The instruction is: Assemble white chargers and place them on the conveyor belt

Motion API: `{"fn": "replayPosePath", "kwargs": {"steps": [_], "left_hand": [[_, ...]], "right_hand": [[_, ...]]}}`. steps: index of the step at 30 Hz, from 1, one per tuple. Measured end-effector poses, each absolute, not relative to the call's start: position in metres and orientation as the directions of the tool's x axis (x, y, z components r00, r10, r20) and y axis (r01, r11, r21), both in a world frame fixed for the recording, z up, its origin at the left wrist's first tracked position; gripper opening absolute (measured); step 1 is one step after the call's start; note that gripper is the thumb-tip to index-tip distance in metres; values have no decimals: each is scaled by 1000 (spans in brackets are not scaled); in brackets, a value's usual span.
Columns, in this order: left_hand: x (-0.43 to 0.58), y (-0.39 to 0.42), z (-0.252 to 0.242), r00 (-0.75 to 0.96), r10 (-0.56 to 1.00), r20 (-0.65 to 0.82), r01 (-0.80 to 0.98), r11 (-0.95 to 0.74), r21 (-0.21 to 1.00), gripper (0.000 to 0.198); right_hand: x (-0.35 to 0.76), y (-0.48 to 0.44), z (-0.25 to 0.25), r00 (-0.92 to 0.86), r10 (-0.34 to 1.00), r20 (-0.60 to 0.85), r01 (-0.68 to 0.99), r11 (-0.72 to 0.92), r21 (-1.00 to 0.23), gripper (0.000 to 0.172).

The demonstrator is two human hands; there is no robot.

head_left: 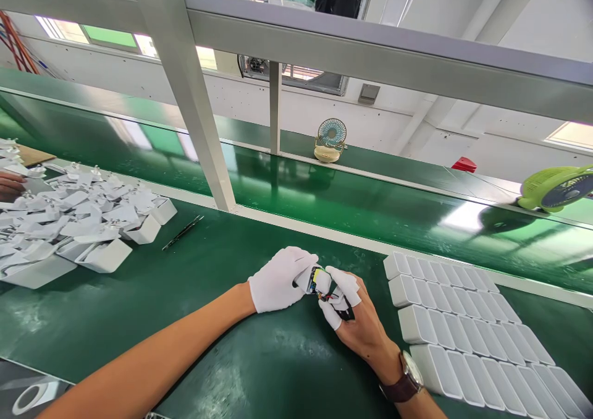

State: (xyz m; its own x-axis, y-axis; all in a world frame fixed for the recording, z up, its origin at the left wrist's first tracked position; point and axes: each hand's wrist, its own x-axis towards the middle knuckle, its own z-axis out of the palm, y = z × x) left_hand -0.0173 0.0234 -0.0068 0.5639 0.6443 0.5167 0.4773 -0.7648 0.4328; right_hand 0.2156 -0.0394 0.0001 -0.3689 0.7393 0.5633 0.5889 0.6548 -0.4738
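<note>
My left hand (282,281), in a white glove, is closed around a small white plastic housing (303,279). A small circuit assembly (315,280) with yellow and black parts shows at the housing's open end. My right hand (356,317), with white covers on some fingers, meets it from the right. Its fingers are closed on a small black-and-white part (343,308), whose exact kind I cannot make out. Thin coloured wires show between the hands. Both hands are just above the green work surface (259,363).
At left lies a heap of white plastic parts (78,221), with another person's hand (10,186) beside it. Dark tweezers (183,232) lie nearby. Rows of white housings (467,326) stand at right. A grey post (189,97) rises behind. Two fans (331,136) stand farther back. A tape roll (34,399) is lower left.
</note>
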Motion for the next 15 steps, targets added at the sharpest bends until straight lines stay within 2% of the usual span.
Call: {"fn": "replayPosePath", "kwargs": {"steps": [8,15], "left_hand": [[-18,24,-10,572,639,515,489,-769,412,71],[-18,25,-14,575,610,546,468,-792,391,65]], "right_hand": [[215,-39,2,-372,717,589,588,673,-448,69],[216,-38,5,-374,726,577,551,675,-491,70]]}}
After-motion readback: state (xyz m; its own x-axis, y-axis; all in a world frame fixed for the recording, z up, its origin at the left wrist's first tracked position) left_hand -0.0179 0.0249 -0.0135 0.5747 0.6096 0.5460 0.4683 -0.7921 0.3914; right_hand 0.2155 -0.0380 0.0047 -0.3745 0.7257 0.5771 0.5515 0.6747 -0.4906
